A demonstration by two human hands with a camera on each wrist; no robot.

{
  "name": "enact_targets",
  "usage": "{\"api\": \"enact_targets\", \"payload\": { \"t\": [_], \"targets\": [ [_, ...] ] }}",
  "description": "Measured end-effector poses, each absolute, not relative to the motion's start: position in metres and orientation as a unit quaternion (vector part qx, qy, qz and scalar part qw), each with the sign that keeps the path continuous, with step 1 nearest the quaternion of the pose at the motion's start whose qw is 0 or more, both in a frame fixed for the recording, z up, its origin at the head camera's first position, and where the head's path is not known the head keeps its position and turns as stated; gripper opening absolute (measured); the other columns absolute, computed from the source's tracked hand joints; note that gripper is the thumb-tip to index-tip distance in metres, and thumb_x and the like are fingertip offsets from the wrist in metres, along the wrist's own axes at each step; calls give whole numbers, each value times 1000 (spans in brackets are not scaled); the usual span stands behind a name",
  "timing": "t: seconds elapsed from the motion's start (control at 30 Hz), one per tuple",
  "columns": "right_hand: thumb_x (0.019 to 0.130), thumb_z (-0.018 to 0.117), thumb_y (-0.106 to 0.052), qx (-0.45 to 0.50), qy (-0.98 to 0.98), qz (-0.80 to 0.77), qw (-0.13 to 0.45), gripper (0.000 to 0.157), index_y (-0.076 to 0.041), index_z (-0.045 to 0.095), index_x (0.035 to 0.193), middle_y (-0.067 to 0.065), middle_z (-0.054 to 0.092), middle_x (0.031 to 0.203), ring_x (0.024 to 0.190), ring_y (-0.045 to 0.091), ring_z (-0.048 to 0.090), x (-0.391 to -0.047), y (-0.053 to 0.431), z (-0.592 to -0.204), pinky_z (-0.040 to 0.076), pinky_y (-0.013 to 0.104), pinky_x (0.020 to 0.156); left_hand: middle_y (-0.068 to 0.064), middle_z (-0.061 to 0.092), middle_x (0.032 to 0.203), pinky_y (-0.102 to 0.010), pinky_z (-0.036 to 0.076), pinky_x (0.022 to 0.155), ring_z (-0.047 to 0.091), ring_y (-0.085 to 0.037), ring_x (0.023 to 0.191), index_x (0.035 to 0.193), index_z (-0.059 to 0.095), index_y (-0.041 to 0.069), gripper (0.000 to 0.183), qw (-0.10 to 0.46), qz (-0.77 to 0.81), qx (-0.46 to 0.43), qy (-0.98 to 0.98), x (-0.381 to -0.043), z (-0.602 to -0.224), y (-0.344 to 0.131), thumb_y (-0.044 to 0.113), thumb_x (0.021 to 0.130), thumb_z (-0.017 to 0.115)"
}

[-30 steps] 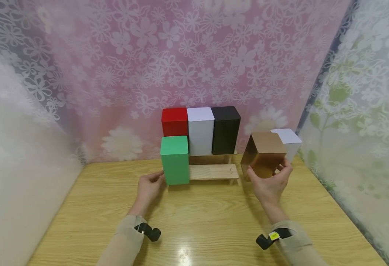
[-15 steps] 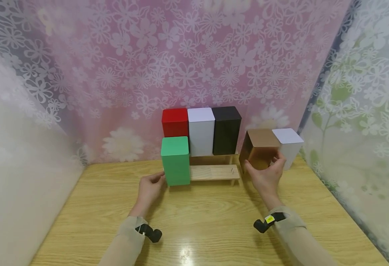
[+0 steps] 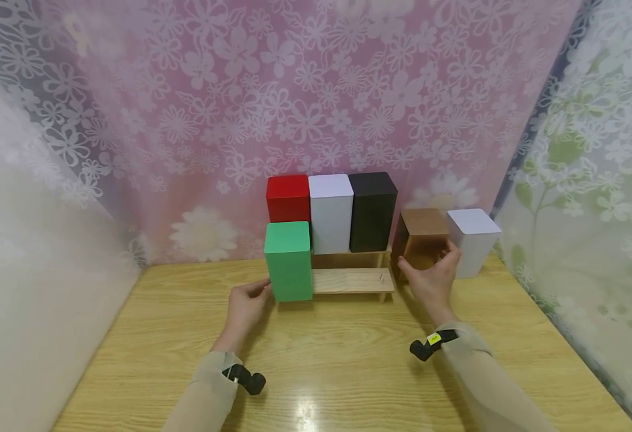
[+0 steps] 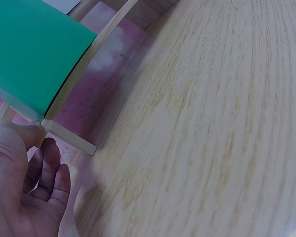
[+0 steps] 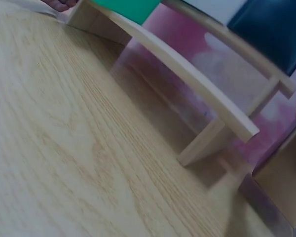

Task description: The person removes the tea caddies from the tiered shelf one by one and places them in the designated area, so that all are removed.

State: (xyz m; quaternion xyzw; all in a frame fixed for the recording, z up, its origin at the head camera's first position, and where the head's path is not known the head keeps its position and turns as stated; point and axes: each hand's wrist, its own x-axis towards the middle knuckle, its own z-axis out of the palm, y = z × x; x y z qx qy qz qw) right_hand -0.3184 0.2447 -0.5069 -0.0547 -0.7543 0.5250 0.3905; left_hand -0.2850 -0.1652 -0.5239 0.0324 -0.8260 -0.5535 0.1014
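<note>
My right hand [image 3: 430,282] grips a glossy brown box [image 3: 425,223] between thumb and fingers, to the right of a two-tier wooden stand [image 3: 353,281]. In the right wrist view, part of the brown box [image 5: 283,180] shows at the right edge, close to the stand's leg. My left hand [image 3: 247,306] pinches the left end of the lower board. The left wrist view shows the thumb of that hand [image 4: 19,173] at the board's end, just below a green box [image 4: 34,54]. In the head view the green box [image 3: 288,264] stands on the lower tier's left end.
On the upper tier stand a red box [image 3: 287,195], a white box [image 3: 331,216] and a black box [image 3: 372,213], side by side. Another white box [image 3: 472,243] stands on the table [image 3: 337,360], right of the brown one. A pink floral curtain [image 3: 294,90] hangs behind.
My right hand has moved the brown box back, down and slightly left, uncovering more of the white box beside it. My left hand stays at the stand; the head view has shifted slightly.
</note>
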Motion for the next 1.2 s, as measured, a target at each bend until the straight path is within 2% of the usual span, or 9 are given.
{"api": "enact_targets", "payload": {
  "t": [0.43, 1.2],
  "targets": [
    [70, 100, -11, -60, -764, 526, 369, 104, -5, 32, 149, 16, 41, 145, 133, 29, 47, -328, 253, -524, 41, 41, 114, -9, 78, 117, -49, 53, 101, 67, -31, 122, 122, 81, 11, 23, 100, -551, 35, -828, -285, -524, -164, 13, 100, 75],
    [72, 99, -11, -67, -773, 520, 357, 104, -3, 30, 149, 19, 38, 146, 138, 33, 44, -332, 253, -523, 39, 44, 116, -8, 77, 119, -49, 51, 104, 65, -31, 125, 122, 81, 12, 23, 99, -556, 28, -825, -288, -527, -167, 15, 100, 74]
  ]
}}
